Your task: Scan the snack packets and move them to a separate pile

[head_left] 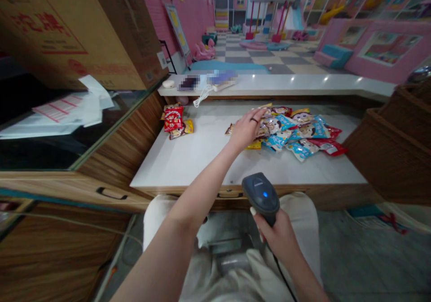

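My left hand (245, 129), with a ring on one finger, reaches over the white counter (188, 158) and rests on the near edge of a heap of blue and red snack packets (289, 133). Its fingers lie spread on the packets, and I cannot see a packet held in them. My right hand (276, 234) is near my lap, shut around a black corded handheld barcode scanner (261, 196) showing a small blue light. A smaller group of red and yellow snack packets (175, 121) lies at the counter's left side.
A large cardboard box (81, 32) sits on a glass display case (43, 131) to the left. A woven wicker basket (393, 154) stands at the right. A white ledge (286, 84) beyond the counter holds a power strip and blurred items. A pink play area lies further off.
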A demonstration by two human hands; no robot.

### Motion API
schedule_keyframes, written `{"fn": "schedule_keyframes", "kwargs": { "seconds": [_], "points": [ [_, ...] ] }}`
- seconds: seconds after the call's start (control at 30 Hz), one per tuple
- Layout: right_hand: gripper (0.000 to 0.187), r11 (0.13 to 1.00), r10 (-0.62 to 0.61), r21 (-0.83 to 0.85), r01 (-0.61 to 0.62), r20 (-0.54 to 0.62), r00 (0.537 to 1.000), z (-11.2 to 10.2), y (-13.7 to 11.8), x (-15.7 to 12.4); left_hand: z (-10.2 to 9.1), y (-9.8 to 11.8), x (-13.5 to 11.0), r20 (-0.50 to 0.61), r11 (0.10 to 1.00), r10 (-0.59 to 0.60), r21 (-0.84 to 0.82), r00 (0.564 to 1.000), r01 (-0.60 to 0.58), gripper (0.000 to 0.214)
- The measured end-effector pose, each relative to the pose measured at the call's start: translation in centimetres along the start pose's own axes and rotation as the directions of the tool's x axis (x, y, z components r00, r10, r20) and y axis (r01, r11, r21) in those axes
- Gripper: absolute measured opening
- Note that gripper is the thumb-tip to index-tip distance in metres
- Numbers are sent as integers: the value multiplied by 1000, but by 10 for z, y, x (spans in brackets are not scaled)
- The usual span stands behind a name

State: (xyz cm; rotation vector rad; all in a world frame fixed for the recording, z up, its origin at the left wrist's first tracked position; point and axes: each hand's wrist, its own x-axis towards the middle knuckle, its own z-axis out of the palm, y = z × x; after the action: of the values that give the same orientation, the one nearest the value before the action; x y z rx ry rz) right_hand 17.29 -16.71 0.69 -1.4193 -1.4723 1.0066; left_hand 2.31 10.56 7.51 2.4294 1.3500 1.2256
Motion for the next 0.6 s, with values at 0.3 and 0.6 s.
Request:
{"fn": "schedule_keyframes", "kwargs": {
  "seconds": [0.3, 0.6],
  "points": [
    [34, 998, 54, 24, -54, 5, 999, -4, 10, 1, 3, -4, -11, 159, 985, 50, 153, 986, -74, 55],
    [47, 999, 1, 35, -5, 110, 994, 15, -14, 11, -102, -137, -88, -355, 824, -460, 170, 814, 540, 70]
  ]
}}
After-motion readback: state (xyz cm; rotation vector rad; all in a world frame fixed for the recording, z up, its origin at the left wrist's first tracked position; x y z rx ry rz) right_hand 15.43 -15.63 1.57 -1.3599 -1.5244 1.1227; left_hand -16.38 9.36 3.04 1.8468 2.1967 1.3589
